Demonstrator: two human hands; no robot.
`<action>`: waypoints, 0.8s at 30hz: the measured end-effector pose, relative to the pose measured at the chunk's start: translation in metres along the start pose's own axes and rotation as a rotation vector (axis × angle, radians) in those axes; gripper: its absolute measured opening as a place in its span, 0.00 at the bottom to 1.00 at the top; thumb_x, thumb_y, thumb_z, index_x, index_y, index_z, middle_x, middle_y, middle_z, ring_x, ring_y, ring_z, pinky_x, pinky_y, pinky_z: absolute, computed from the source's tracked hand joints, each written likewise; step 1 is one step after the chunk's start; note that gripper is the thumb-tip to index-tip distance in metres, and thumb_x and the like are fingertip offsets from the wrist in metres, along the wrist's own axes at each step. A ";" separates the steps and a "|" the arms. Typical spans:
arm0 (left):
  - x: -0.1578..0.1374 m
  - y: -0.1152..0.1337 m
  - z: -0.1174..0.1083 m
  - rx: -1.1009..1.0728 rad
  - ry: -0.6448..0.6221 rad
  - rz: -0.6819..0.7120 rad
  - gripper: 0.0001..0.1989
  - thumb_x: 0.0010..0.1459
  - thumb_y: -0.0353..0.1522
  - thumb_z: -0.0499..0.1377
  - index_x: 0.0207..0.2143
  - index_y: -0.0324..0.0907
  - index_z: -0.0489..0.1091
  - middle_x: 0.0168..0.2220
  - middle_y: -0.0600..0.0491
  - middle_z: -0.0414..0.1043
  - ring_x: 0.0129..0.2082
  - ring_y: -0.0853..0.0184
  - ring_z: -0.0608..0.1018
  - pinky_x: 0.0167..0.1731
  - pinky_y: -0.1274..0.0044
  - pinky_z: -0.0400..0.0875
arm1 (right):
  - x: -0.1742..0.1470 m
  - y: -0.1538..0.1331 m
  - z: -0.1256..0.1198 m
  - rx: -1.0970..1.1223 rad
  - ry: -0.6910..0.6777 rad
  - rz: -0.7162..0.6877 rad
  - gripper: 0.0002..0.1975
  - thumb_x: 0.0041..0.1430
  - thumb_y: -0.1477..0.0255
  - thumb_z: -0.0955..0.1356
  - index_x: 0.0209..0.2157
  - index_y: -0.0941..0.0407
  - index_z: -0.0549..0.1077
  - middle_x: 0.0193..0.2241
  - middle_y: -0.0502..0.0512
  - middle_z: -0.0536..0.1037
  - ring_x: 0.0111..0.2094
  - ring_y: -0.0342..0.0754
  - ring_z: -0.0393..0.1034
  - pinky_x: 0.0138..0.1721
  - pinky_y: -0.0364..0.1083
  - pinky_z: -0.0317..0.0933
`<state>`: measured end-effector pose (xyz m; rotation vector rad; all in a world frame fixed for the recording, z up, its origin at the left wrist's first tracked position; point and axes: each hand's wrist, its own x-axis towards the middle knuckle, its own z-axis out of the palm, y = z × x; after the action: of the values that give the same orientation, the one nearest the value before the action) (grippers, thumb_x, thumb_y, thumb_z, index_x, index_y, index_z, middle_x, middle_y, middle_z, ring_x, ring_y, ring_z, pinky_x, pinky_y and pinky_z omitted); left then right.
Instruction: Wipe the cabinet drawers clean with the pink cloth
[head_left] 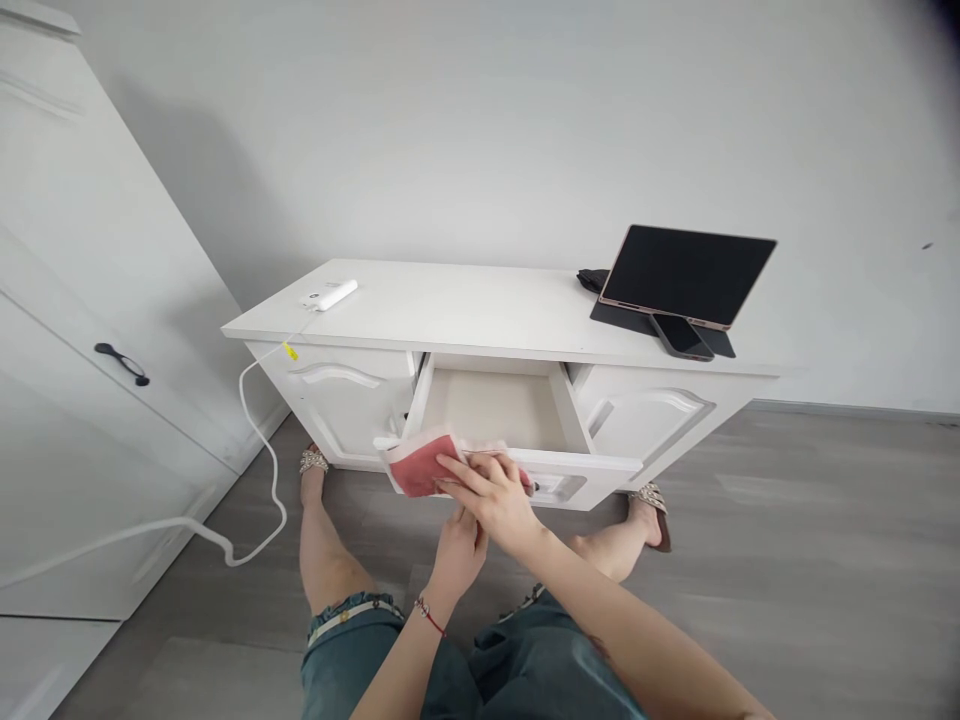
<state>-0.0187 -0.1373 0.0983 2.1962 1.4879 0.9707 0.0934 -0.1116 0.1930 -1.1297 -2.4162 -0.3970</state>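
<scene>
A red cloth with white edges (418, 466) is held in front of the open drawer (496, 405), partly over its front panel. My right hand (499, 500) lies across the cloth with its fingers bent over it, and a bit of red shows past the knuckles. Just below and to the left, my left hand (459, 550) is closed, its fingertips hidden under the right hand and the cloth. A red string bracelet (430, 617) circles my left wrist. The inside of the drawer shows a bare, pale bottom.
On the white cabinet top (465, 300) stand a tablet (690, 275), a phone (681, 337) and a white power strip (330, 295). Its white cable (276, 480) hangs at the left. A tall wardrobe (97, 430) rises left, and a grey wall is behind.
</scene>
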 end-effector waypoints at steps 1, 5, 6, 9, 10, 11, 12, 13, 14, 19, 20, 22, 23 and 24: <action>0.002 0.003 -0.002 -0.028 0.007 -0.018 0.20 0.57 0.22 0.48 0.51 0.37 0.66 0.50 0.39 0.72 0.45 0.56 0.78 0.39 0.66 0.76 | -0.011 0.007 -0.002 -0.016 0.023 0.004 0.18 0.65 0.69 0.64 0.55 0.44 0.70 0.63 0.41 0.63 0.52 0.55 0.60 0.51 0.53 0.54; 0.006 0.009 -0.007 -0.068 -0.016 -0.054 0.20 0.60 0.23 0.47 0.54 0.40 0.63 0.48 0.40 0.71 0.44 0.58 0.78 0.38 0.68 0.76 | -0.052 0.034 -0.012 -0.068 0.140 0.135 0.17 0.64 0.73 0.65 0.50 0.41 0.74 0.57 0.44 0.72 0.49 0.54 0.60 0.50 0.54 0.51; 0.006 0.009 -0.007 -0.071 -0.021 -0.053 0.20 0.61 0.24 0.46 0.54 0.40 0.63 0.48 0.40 0.71 0.44 0.58 0.78 0.38 0.69 0.75 | -0.063 0.040 -0.014 -0.081 0.159 0.178 0.17 0.63 0.75 0.65 0.49 0.40 0.75 0.55 0.45 0.74 0.48 0.53 0.60 0.50 0.54 0.51; 0.005 0.008 -0.008 -0.094 -0.014 -0.020 0.21 0.62 0.24 0.45 0.57 0.42 0.61 0.55 0.39 0.66 0.49 0.60 0.76 0.41 0.71 0.74 | -0.092 0.057 -0.019 -0.138 0.197 0.274 0.19 0.62 0.78 0.65 0.46 0.40 0.77 0.53 0.48 0.75 0.48 0.54 0.61 0.51 0.55 0.52; 0.005 0.008 -0.008 -0.103 -0.011 -0.006 0.22 0.62 0.24 0.45 0.57 0.43 0.60 0.57 0.39 0.65 0.50 0.61 0.75 0.41 0.72 0.74 | -0.102 0.063 -0.019 -0.166 0.208 0.295 0.19 0.61 0.78 0.65 0.45 0.40 0.77 0.53 0.49 0.75 0.48 0.54 0.61 0.50 0.55 0.53; 0.005 0.008 -0.008 -0.110 -0.008 0.005 0.22 0.62 0.23 0.45 0.58 0.43 0.59 0.59 0.40 0.64 0.52 0.61 0.75 0.41 0.73 0.74 | -0.110 0.068 -0.018 -0.194 0.223 0.313 0.20 0.61 0.79 0.65 0.45 0.40 0.77 0.53 0.51 0.74 0.48 0.54 0.62 0.50 0.55 0.54; 0.005 0.008 -0.008 -0.113 -0.005 0.009 0.22 0.62 0.23 0.45 0.58 0.44 0.59 0.59 0.40 0.63 0.52 0.61 0.74 0.41 0.74 0.74 | -0.119 0.072 -0.016 -0.219 0.246 0.332 0.20 0.60 0.80 0.65 0.44 0.40 0.78 0.52 0.52 0.74 0.48 0.55 0.62 0.50 0.55 0.55; 0.004 0.008 -0.007 -0.114 -0.003 0.008 0.22 0.62 0.23 0.46 0.57 0.44 0.59 0.59 0.40 0.63 0.52 0.61 0.75 0.40 0.74 0.74 | -0.126 0.076 -0.012 -0.237 0.276 0.350 0.20 0.59 0.81 0.66 0.43 0.41 0.78 0.52 0.54 0.73 0.48 0.55 0.62 0.50 0.54 0.56; 0.004 0.009 -0.007 -0.115 -0.002 0.004 0.22 0.62 0.23 0.46 0.57 0.45 0.59 0.60 0.41 0.63 0.52 0.61 0.75 0.39 0.74 0.74 | -0.132 0.078 -0.008 -0.246 0.314 0.365 0.19 0.58 0.81 0.66 0.42 0.42 0.79 0.51 0.55 0.72 0.48 0.55 0.62 0.50 0.54 0.58; 0.004 0.012 -0.006 -0.132 -0.008 -0.026 0.21 0.64 0.26 0.46 0.58 0.47 0.59 0.60 0.40 0.63 0.44 0.63 0.78 0.37 0.73 0.75 | -0.146 0.073 0.020 -0.219 0.427 0.429 0.15 0.57 0.81 0.66 0.35 0.48 0.80 0.48 0.58 0.66 0.48 0.55 0.62 0.49 0.55 0.62; 0.004 0.013 -0.007 -0.130 -0.012 -0.032 0.21 0.64 0.26 0.46 0.58 0.47 0.58 0.60 0.40 0.63 0.42 0.63 0.79 0.36 0.73 0.75 | -0.148 0.069 0.027 -0.208 0.428 0.449 0.15 0.57 0.81 0.65 0.35 0.49 0.79 0.48 0.58 0.66 0.48 0.55 0.62 0.48 0.56 0.62; 0.003 0.014 -0.009 -0.120 -0.021 -0.035 0.22 0.64 0.26 0.46 0.59 0.47 0.58 0.60 0.40 0.62 0.40 0.64 0.79 0.33 0.74 0.75 | -0.153 0.062 0.041 -0.181 0.410 0.488 0.15 0.58 0.82 0.64 0.35 0.49 0.79 0.49 0.58 0.65 0.48 0.54 0.61 0.47 0.56 0.63; 0.003 0.015 -0.011 -0.115 -0.026 -0.032 0.22 0.63 0.26 0.46 0.59 0.47 0.58 0.61 0.40 0.62 0.40 0.64 0.79 0.34 0.74 0.75 | -0.156 0.059 0.048 -0.166 0.397 0.498 0.16 0.58 0.81 0.64 0.35 0.49 0.79 0.49 0.57 0.66 0.48 0.54 0.61 0.47 0.55 0.63; 0.003 0.016 -0.012 -0.113 -0.031 -0.027 0.23 0.63 0.26 0.46 0.59 0.47 0.57 0.61 0.40 0.62 0.42 0.64 0.79 0.35 0.74 0.75 | -0.158 0.056 0.055 -0.153 0.382 0.500 0.16 0.57 0.81 0.64 0.36 0.48 0.79 0.49 0.57 0.66 0.48 0.54 0.61 0.47 0.55 0.63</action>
<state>-0.0156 -0.1424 0.1175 2.0973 1.4096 0.9821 0.2123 -0.1559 0.0702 -1.5130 -1.7279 -0.5732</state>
